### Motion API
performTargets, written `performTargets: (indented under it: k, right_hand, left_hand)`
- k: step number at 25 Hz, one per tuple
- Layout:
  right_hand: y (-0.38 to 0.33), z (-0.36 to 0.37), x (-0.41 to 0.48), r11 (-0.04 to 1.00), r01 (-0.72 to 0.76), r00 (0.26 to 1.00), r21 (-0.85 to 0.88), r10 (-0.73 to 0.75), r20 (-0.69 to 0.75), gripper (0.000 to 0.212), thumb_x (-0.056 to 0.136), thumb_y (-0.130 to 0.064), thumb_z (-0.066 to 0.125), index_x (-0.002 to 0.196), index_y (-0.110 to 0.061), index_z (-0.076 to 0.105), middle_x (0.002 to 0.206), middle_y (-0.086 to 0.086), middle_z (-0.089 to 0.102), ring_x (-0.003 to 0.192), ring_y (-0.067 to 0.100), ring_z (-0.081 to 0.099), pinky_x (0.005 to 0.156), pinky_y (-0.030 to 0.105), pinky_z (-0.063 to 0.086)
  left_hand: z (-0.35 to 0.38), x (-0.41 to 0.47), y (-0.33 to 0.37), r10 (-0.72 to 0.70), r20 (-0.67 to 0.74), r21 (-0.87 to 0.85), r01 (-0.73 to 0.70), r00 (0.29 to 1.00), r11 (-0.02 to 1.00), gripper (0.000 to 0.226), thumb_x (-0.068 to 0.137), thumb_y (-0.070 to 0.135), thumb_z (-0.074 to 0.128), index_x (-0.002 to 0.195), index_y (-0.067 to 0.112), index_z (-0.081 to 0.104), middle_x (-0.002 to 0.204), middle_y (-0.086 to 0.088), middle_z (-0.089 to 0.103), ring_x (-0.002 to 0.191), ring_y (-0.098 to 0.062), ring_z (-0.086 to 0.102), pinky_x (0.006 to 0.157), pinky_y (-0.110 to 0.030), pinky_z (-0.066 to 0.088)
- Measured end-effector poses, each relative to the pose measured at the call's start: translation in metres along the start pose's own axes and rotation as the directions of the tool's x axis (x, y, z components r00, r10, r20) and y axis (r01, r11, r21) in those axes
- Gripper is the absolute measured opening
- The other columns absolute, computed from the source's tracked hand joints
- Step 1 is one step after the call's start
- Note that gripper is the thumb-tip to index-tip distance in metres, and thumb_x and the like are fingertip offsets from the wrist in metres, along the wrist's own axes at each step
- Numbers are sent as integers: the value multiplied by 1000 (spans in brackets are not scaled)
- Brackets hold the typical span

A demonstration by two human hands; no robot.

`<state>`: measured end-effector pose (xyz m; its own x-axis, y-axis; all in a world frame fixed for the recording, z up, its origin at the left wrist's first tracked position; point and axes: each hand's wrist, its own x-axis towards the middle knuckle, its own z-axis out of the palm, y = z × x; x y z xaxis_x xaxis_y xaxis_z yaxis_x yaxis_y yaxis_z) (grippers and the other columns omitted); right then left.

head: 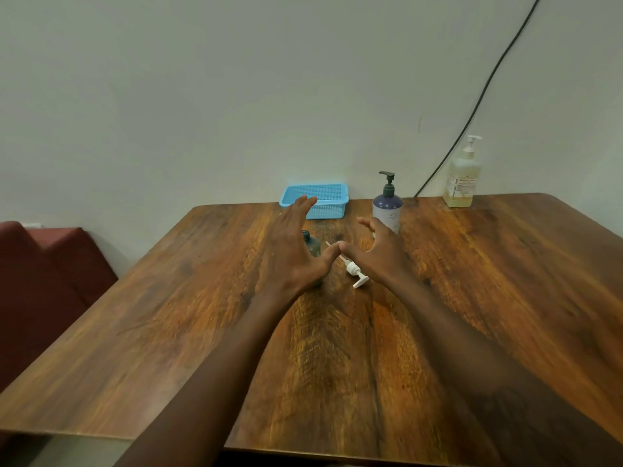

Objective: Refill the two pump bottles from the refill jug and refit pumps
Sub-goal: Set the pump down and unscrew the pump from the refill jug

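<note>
A small dark grey-green bottle (310,243) without a pump stands mid-table, mostly hidden behind my left hand (292,251). Its white pump (354,270) lies flat on the wood between my hands. A white and purple bottle (387,207) with a dark pump fitted stands just beyond my right hand (381,252). A tall pale yellow bottle (462,179) with a white pump stands at the back right by the wall. Both my hands hover over the table with fingers spread, thumbs nearly touching, holding nothing.
A light blue perforated basket (328,204) sits at the table's (488,281) back edge against the wall. A black cable (485,92) runs down the wall behind the table. A dark red seat (50,274) stands to the left.
</note>
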<state>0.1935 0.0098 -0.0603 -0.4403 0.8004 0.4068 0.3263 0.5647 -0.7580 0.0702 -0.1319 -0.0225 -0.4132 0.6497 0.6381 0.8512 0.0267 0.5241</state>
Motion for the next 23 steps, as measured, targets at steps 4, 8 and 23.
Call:
performTargets:
  k: [4,8,23]
  right_hand:
    - [13,-26,14,1000,16,995,-6,-16,-101,73,83,-47,79,144,-20,49,143,7,56,126,26,55,99,39,53]
    - [38,-60,37,999,-42,981,13,44,-190,69,82,-44,81,140,-23,51,135,-1,61,117,18,60,86,32,56]
    - [166,-146,153,958,-281,889,58,282,-361,69,84,-46,78,140,-21,46,142,6,59,124,26,61,91,28,55]
  left_hand:
    - [28,17,38,28,32,-90,-25,999,996,82,81,31,88,153,18,50,158,-4,52,145,-17,46,120,-31,37]
    - [75,49,63,18,75,-163,-5,997,987,78,80,30,87,149,22,53,137,2,67,114,-1,54,102,-27,47]
    - [269,167,118,-145,397,-346,294,906,891,85,85,36,84,157,23,41,155,-5,54,140,-25,54,104,-29,46]
